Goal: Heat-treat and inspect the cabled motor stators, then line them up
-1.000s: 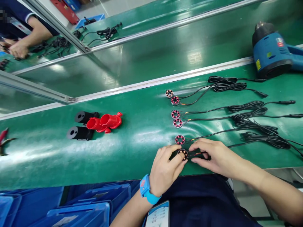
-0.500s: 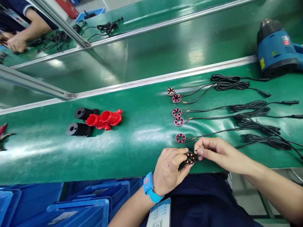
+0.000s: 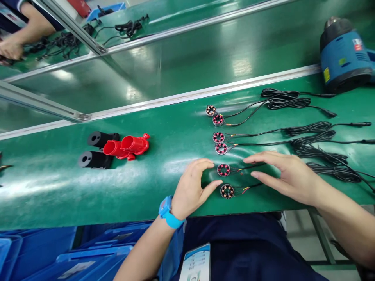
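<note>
The nearest ring-shaped wound coil [image 3: 227, 191], with copper windings, lies flat on the green bench. Just left of it my left hand [image 3: 193, 187] is open, thumb and fingers apart, with nothing held. My right hand [image 3: 284, 175] hovers over the black cables, also open and holding nothing. Between the hands lies another coil with pink windings [image 3: 224, 170], its thin leads running right into a black cable. Farther back are several more such coils, among them one with pink windings [image 3: 221, 148] and one with copper windings [image 3: 210, 111].
Bundled black cables [image 3: 319, 152] spread to the right. A blue heat gun [image 3: 345, 54] stands at the back right. Red plastic fittings [image 3: 134, 145] and black cylinders [image 3: 95, 159] sit at left. Blue bins [image 3: 96, 265] are below the bench edge. A co-worker's hand [image 3: 11, 48] shows beyond the frame.
Both hands have let go of the nearest coil, which now lies on the bench. My left hand has moved left and my right hand right, with fingers spread.
</note>
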A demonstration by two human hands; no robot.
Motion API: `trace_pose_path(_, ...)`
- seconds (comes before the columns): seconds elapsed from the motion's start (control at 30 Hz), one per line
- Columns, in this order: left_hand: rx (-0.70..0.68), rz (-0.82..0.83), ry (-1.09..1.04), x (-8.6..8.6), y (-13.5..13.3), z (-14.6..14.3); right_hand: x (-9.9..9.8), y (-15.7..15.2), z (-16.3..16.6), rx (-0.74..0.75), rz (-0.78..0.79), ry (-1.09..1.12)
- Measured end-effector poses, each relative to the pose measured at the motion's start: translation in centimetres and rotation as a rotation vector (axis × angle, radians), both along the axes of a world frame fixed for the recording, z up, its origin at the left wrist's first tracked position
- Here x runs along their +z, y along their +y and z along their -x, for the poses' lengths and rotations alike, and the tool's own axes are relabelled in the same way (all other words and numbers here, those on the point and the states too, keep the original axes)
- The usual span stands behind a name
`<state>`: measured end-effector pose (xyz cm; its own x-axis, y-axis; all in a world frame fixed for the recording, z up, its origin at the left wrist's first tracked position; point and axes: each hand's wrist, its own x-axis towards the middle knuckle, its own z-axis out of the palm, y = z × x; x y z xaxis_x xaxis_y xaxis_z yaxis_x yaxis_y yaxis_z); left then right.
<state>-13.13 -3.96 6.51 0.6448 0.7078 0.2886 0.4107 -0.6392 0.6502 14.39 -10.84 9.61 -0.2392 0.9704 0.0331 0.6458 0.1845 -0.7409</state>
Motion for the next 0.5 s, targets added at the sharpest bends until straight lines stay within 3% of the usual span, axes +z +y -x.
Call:
trace_pose_path(0.2, -0.231, 0.072, 0.071, -0.3, 2.9, -1.7, -1.1, 3.0, 1.7, 0.199, 0.076, -0.041)
trace_pose_path(0.5, -0.124, 0.049, -0.100, -1.2, 1.6, -1.8, -1.5, 3.4, 1.7, 0.094, 0.403, 0.238)
